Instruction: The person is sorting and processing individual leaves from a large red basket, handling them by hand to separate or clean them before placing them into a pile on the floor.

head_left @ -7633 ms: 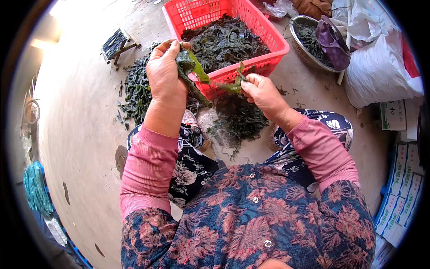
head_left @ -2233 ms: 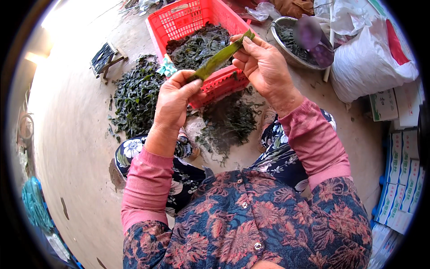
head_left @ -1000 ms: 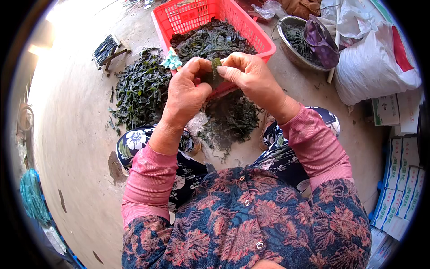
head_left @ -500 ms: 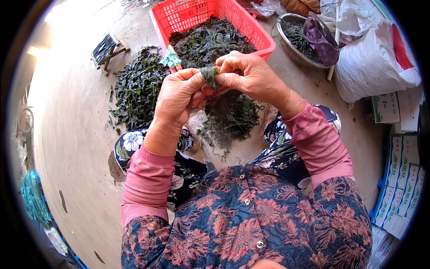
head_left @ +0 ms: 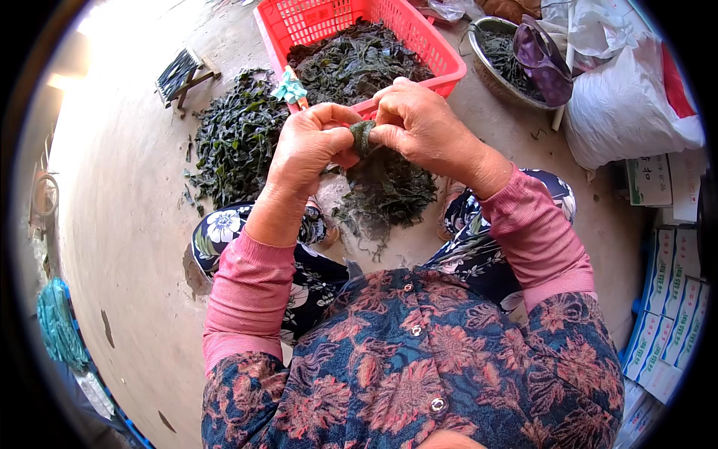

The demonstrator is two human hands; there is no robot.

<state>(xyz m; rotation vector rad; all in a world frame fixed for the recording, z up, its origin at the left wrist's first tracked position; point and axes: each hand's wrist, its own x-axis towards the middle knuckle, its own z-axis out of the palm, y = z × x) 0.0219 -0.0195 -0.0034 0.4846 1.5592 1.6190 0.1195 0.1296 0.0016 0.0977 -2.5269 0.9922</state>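
Between my two hands a short, dark green strip of seaweed (head_left: 362, 136) is stretched and folded over. My left hand (head_left: 308, 150) pinches its left side with thumb and curled fingers. On the other side, my right hand (head_left: 428, 133) grips it between thumb and forefinger. Below the hands, on the floor between my feet, lies a wet pile of seaweed (head_left: 393, 196). A red plastic basket (head_left: 437, 46) holding more seaweed (head_left: 359, 63) stands just beyond my hands. A stick wrapped in pale turquoise material (head_left: 289, 88) rests at the basket's near left corner.
Left of the basket, a larger seaweed heap (head_left: 235, 142) spreads over the floor near a small folding stool (head_left: 183, 78). At the right are a metal basin (head_left: 493, 82) of seaweed with a purple cloth (head_left: 540, 63), a white sack (head_left: 624, 112) and stacked boxes (head_left: 669, 314).
Both hands remain on the seaweed strip, which now looks narrower and more upright between the fingers. My left hand has shifted slightly right and up. The whole view has moved a little.
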